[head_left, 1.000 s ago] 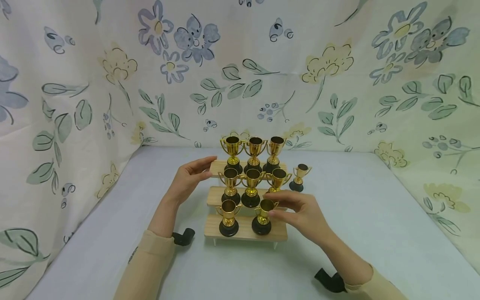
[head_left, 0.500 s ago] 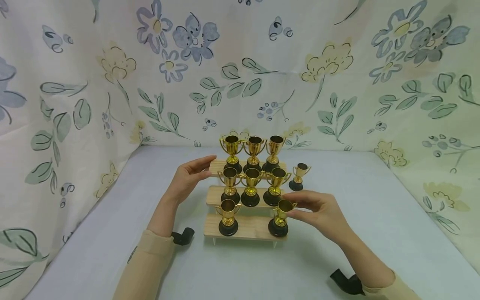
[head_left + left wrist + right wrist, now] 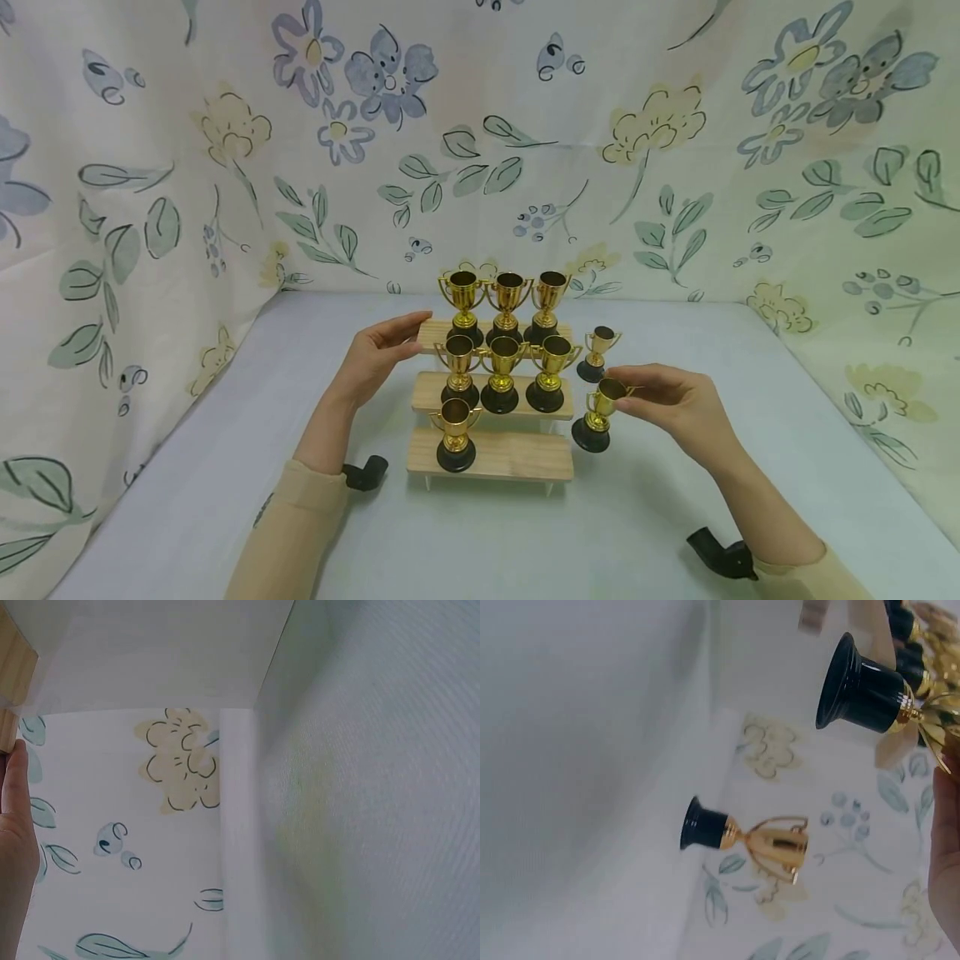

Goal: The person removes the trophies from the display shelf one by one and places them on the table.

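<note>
My right hand (image 3: 678, 404) pinches a small gold trophy cup (image 3: 602, 406) by its upper part, just right of the tiered wooden display stand (image 3: 517, 456). In the right wrist view the held trophy's black base (image 3: 866, 686) hangs off the table. My left hand (image 3: 375, 358) grips the left end of the stand's top board, thumb in front and fingers toward the back. The top and middle boards each bear three trophies, such as the middle one (image 3: 501, 367). A single trophy (image 3: 455, 429) stands at the left of the lowest board.
Another trophy (image 3: 597, 350) stands upright on the white tabletop (image 3: 480, 542), right of the stand and behind the held one. Floral cloth (image 3: 480, 167) encloses the table at the back and sides. Black wrist-worn pieces (image 3: 723, 554) show at both sleeves.
My right hand has carried the trophy from the right part of the lowest board rightward, off the stand. My left hand has stayed at the top board.
</note>
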The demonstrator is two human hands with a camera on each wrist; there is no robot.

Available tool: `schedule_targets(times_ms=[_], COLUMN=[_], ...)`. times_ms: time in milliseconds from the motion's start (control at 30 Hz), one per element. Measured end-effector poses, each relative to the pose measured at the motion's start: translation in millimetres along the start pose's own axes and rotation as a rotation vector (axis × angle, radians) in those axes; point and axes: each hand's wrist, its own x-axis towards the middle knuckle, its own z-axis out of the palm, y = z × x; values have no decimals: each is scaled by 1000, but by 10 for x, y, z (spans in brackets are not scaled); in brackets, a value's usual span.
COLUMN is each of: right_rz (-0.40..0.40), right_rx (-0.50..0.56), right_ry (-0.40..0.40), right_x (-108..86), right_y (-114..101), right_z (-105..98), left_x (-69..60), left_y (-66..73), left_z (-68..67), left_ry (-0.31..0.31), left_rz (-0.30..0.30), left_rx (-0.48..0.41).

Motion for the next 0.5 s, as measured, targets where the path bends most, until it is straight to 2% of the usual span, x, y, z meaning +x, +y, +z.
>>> schedule_targets(times_ms=[233, 500], right_rz=[121, 179], right_rx=[-66, -155], right_ry=[98, 157], right_x=[104, 248], right_y=[155, 372], right_z=[-242, -442], left_x=[-1, -2], left_y=[0, 1], left_z=[2, 1], left_ry=[-1, 3], left_rz=[-2, -5], left_rx=[-3, -5])
